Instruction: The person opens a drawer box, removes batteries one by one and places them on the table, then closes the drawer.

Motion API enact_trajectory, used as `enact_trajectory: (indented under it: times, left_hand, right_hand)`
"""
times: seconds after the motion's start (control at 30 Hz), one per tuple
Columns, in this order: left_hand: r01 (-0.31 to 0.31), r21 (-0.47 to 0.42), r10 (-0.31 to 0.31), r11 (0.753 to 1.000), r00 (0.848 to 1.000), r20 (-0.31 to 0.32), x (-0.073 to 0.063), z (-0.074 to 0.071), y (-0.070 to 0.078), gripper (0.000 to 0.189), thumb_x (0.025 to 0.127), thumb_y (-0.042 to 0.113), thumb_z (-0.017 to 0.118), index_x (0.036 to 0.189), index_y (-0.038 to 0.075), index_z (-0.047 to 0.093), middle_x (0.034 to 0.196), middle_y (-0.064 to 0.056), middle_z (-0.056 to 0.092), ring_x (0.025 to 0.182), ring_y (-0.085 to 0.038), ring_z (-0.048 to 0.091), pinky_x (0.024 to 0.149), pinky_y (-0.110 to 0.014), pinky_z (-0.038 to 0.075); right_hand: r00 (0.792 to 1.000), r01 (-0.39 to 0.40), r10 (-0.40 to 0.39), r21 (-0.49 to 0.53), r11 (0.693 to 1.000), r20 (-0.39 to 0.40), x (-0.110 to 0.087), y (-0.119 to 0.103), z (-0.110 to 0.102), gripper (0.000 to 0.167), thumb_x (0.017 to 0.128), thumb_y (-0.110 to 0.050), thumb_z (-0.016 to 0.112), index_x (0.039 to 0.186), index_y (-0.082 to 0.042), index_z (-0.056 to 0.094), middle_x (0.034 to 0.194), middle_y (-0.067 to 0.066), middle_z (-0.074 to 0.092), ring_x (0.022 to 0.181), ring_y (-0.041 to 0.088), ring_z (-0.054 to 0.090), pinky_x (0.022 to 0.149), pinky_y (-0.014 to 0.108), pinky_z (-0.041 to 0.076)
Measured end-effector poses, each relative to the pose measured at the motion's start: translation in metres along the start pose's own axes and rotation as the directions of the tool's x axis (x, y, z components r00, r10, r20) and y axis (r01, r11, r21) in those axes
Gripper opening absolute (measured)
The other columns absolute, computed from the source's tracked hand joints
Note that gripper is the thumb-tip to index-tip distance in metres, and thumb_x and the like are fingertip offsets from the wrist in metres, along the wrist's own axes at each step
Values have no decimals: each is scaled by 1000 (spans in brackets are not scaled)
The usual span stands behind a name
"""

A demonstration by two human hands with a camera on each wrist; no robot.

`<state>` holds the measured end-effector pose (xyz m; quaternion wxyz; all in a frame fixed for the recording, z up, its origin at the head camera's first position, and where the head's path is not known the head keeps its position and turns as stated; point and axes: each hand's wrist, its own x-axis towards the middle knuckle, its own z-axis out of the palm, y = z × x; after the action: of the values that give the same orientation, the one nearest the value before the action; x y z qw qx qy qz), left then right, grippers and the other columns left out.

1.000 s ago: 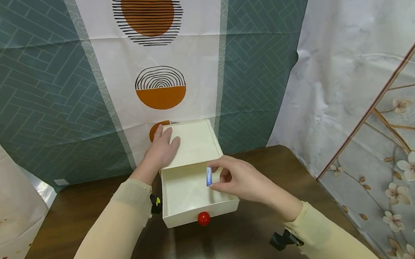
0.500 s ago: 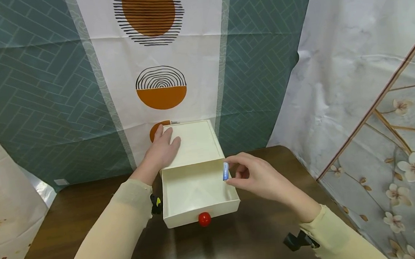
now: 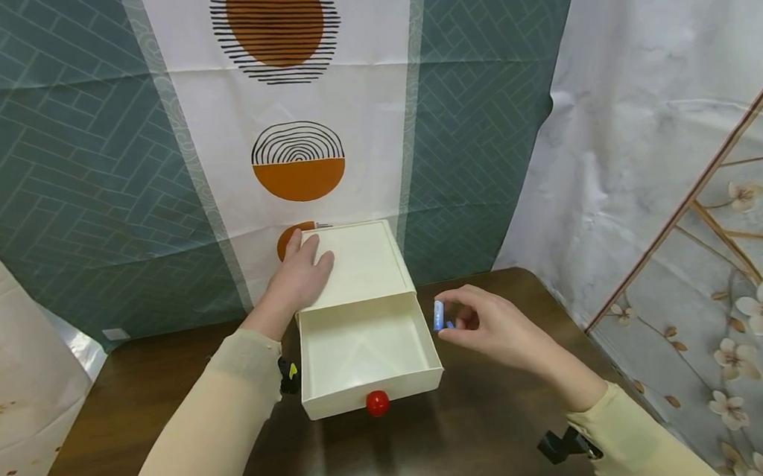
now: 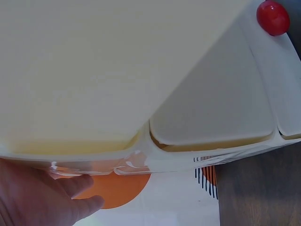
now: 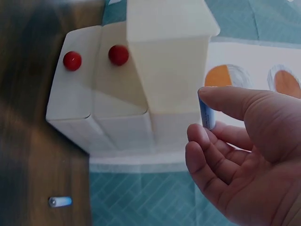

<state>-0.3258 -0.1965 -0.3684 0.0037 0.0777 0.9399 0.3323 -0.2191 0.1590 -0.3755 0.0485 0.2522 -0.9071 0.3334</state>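
The right hand (image 3: 496,326) pinches 1 small blue cylindrical battery (image 3: 438,315) between thumb and fingers, just beyond the right wall of a pulled-out cream-white plastic drawer (image 3: 406,385) and above the brown wood-grain table (image 3: 478,439). A 2nd, blue-and-white cylindrical battery (image 5: 60,201) lies on the table, to the cabinet's right. The left hand (image 3: 300,278) grasps nothing; its fingers are spread, resting on the top of the cream-white box-shaped plastic cabinet (image 3: 366,261), near its left edge. A round glossy red knob (image 3: 377,403) marks the drawer's front; below it sit 2 closed cream-white drawers (image 5: 73,94), each with 1 red knob.
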Motion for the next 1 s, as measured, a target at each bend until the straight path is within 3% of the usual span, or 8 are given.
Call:
enact_trajectory:
  times: [0.4, 0.63, 1.0]
  left_hand:
    - [3, -3, -3, 1000, 1000, 0, 0, 1, 2, 74, 118, 48, 34, 177, 6, 18, 184, -15, -11, 169, -43, 8, 131, -65, 19]
    - [7, -2, -7, 1000, 1000, -6, 0, 1, 0, 74, 118, 48, 35, 177, 6, 19, 185, -15, -10, 169, -42, 9, 131, -65, 20]
    - [1, 4, -1, 1000, 1000, -15, 0, 1, 0, 73, 118, 47, 34, 177, 5, 19, 184, -16, -9, 168, -43, 9, 131, -65, 20]
  right_hand:
    - [998, -66, 67, -41, 997, 16, -3, 32, 2, 43, 96, -20, 89, 136, -11, 74, 102, -5, 65, 84, 9, 63, 73, 30, 52]
    - [995, -96, 98, -66, 993, 22, -2, 51, 5, 44, 95, -21, 88, 134, -6, 75, 101, 0, 68, 82, 9, 63, 72, 32, 52]
    - [967, -229, 241, -134, 964, 80, -1, 83, 7, 50, 97, -24, 84, 140, -3, 71, 108, 4, 71, 93, 16, 66, 77, 40, 54]
